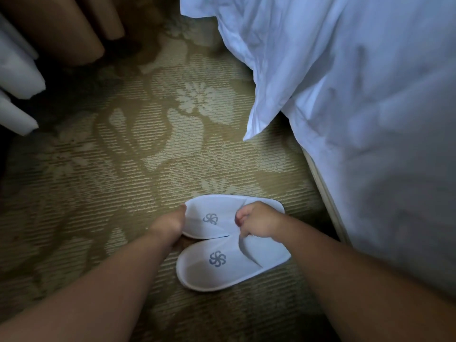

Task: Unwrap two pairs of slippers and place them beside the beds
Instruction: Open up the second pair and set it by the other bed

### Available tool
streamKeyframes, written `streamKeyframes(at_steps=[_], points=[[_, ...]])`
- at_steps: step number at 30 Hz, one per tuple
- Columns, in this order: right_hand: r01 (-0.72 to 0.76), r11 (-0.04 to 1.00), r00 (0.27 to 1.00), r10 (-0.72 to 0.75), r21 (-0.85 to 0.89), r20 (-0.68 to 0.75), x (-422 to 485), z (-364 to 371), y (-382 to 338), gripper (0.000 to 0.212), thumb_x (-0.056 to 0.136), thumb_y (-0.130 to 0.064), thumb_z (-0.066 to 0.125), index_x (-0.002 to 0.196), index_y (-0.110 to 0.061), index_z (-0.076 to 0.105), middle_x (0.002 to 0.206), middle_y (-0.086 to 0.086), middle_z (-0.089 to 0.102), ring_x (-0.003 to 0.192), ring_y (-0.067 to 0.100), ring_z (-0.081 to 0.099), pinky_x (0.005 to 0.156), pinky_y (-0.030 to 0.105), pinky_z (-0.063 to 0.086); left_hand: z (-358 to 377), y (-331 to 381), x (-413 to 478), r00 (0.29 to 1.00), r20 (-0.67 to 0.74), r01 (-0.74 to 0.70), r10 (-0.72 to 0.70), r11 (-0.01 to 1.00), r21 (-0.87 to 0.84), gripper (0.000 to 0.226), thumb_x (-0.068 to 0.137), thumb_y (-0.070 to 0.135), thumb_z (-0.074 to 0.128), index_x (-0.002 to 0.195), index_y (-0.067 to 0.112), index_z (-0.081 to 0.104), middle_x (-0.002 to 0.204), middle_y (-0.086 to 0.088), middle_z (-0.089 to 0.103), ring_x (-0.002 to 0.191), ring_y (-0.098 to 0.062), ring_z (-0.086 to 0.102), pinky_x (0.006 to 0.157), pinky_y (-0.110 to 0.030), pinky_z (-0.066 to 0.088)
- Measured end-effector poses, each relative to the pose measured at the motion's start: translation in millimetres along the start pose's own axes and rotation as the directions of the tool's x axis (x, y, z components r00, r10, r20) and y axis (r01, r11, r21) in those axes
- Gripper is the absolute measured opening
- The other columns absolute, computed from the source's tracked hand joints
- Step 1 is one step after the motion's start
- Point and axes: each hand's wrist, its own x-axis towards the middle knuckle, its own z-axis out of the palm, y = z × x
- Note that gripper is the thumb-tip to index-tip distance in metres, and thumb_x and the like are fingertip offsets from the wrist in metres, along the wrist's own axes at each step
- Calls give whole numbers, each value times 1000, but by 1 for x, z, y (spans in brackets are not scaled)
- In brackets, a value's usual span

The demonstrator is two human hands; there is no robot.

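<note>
Both hands' fingers pinch the far slipper (212,218): left hand (172,224) heel, right hand (257,222) upper.

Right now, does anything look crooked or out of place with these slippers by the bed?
Slightly. The two slippers aren't parallel: they touch at the middle and splay apart. Both hands are on them. The duvet corner droops onto the carpet.

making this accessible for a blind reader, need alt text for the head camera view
Two bare hands set a pair of white slippers with grey pinwheel logos on a floral carpet beside a bed draped in white bedding. The left hand holds the far slipper's heel edge; the right hand pinches the near slipper's upper.
</note>
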Motion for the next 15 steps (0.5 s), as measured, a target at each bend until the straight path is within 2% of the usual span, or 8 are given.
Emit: streamKeyframes(at_steps=[2,5,6,8,10,11,13,15], points=[[-111,993,993,112,44,-30,1,-25,-9,23,68,-15,67,90,-16,71,79,-2,64,69,15,60,58,24,43,-2,9,2,1000,-3,-16,16,1000,-13,56,99,51,41,125,6,63,132,-18,61,116,-36,58,98,-44,44],[-258,949,964,266,181,-18,-2,-66,-21,22,70,-34,66,80,-17,56,79,1,55,61,18,52,56,25,40,-2,21,5,999,-14,-33,32,999,-36,59,98,55,41,127,8,62,134,-14,59,114,-34,56,94,-40,44],[-298,933,952,306,199,-9,-4,-77,-23,28,73,-41,66,86,-19,54,83,3,57,64,20,55,57,26,43,-1,24,6,999,-20,-41,41,998,-39,61,98,55,40,129,7,61,137,-15,57,115,-33,56,95,-40,44],[-363,908,928,373,210,-11,-7,-90,-22,58,77,-59,63,114,-15,55,110,13,63,84,29,61,68,37,50,0,27,7,998,-29,-60,60,998,-22,64,99,56,39,132,4,57,143,-19,52,122,-35,54,105,-43,41],[-409,894,903,425,185,-57,-9,-93,-18,91,76,-74,55,142,-13,41,134,21,54,108,38,57,83,48,44,3,26,6,998,-25,-62,62,997,-35,67,100,56,37,136,2,54,147,-20,48,129,-36,49,110,-45,37],[-418,892,896,436,172,-80,-11,-91,-16,97,77,-78,50,148,-14,34,141,22,48,119,40,52,89,52,41,5,25,6,998,-21,-63,62,997,-51,69,100,56,36,138,1,53,148,-20,47,131,-36,48,111,-46,36],[-418,888,889,443,193,-113,-14,-84,-11,94,83,-78,41,153,-19,22,153,20,35,133,40,41,104,55,32,9,22,5,999,-18,-52,51,995,-86,69,100,57,35,138,2,53,147,-21,48,130,-37,48,112,-47,36],[-417,877,885,452,237,-113,-13,-79,-6,89,87,-76,35,155,-21,17,157,17,28,137,38,37,111,55,24,13,21,5,999,-14,-35,34,992,-118,71,99,58,36,137,1,53,145,-22,49,128,-37,50,111,-48,36]])
